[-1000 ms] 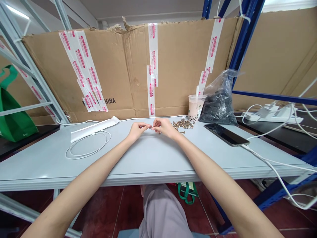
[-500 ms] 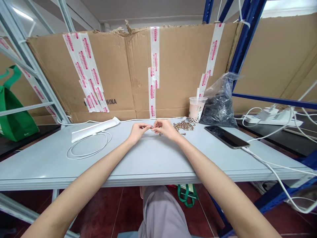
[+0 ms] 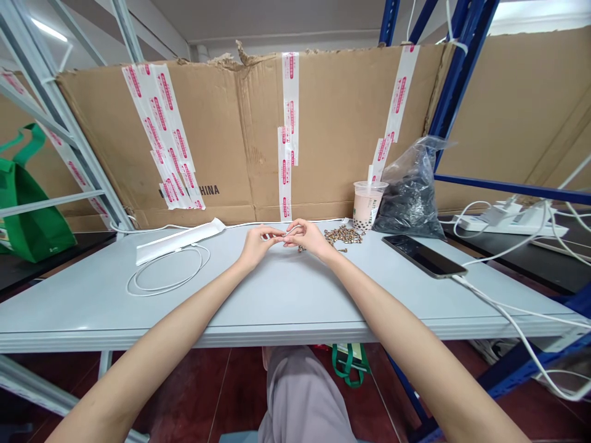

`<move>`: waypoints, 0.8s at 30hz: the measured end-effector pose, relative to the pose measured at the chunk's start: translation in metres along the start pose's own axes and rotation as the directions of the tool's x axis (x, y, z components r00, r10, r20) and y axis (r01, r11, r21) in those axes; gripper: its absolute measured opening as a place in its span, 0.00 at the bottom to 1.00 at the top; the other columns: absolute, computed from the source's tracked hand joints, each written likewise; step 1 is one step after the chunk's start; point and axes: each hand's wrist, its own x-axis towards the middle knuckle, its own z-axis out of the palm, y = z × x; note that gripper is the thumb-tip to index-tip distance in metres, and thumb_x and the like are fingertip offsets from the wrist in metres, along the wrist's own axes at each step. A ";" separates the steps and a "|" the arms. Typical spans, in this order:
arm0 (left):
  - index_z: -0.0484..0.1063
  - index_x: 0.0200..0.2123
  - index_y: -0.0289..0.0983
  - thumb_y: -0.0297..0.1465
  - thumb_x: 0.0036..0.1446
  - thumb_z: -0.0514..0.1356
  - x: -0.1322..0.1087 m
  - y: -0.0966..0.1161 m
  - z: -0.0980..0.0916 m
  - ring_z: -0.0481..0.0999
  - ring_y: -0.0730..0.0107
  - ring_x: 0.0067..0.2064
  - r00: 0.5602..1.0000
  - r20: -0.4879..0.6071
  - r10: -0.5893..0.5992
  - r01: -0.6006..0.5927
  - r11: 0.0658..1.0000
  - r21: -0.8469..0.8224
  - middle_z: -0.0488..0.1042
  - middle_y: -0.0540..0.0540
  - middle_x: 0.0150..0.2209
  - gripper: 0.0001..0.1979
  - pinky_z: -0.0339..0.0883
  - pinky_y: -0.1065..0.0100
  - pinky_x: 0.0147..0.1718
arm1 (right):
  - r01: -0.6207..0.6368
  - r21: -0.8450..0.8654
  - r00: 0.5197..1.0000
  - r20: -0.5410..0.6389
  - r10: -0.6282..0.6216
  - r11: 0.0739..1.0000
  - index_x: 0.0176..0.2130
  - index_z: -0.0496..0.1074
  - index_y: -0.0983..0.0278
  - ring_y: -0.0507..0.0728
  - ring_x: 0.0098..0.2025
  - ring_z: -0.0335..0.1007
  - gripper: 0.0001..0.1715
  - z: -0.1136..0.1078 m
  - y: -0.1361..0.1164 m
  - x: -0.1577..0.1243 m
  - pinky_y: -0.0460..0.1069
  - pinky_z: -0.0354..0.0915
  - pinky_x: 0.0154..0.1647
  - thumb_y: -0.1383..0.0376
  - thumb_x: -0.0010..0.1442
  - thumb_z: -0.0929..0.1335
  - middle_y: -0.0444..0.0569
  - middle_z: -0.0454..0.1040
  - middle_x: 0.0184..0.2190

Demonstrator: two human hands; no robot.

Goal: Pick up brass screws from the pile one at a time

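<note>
Over the middle of the grey tabletop, my left hand and my right hand meet fingertip to fingertip. Both are closed in a pinch. Whatever sits between the fingers is tiny and mostly hidden, so I cannot name it. Just right of my right hand lies a loose pile of small brass-coloured screws or bolts. A few pieces stray toward my right wrist, partly behind it.
Behind the pile stand a bubble tea cup and a clear bag of dark material. A phone with white cables lies right. At left are a white folded strip and a coiled cable. Cardboard closes the back.
The fingers of my right hand have shifted slightly against those of my left. Both hands stay in the same place, and the view has moved a little.
</note>
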 end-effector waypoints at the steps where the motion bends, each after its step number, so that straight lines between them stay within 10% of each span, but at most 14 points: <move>1: 0.77 0.29 0.37 0.35 0.48 0.62 0.000 0.000 -0.001 0.69 0.69 0.32 0.999 0.003 0.039 -0.040 0.999 0.034 0.77 0.47 0.30 0.07 0.61 0.68 0.32 | -0.018 0.005 1.000 -0.001 0.018 1.000 0.32 0.63 0.65 0.53 0.28 0.74 0.19 0.000 -0.002 0.000 0.49 0.70 0.34 0.64 0.41 0.73 0.44 0.73 0.23; 18: 0.75 0.34 0.38 0.34 0.56 0.56 0.000 -0.002 -0.006 0.67 0.69 0.32 0.875 0.237 0.422 -0.482 0.805 0.346 0.76 0.47 0.29 0.10 0.61 0.68 0.33 | -0.056 -0.161 0.982 0.172 0.083 0.985 0.27 0.65 0.66 0.52 0.27 0.72 0.17 -0.016 -0.006 -0.002 0.45 0.66 0.28 0.58 0.43 0.72 0.48 0.75 0.23; 24: 0.76 0.32 0.39 0.36 0.55 0.57 -0.002 -0.002 -0.004 0.67 0.69 0.31 0.898 0.176 0.403 -0.439 0.831 0.342 0.76 0.48 0.28 0.10 0.61 0.68 0.31 | -0.041 -0.246 0.988 0.136 0.076 0.968 0.28 0.64 0.66 0.51 0.27 0.71 0.18 -0.013 -0.008 -0.004 0.44 0.65 0.27 0.56 0.46 0.71 0.49 0.75 0.24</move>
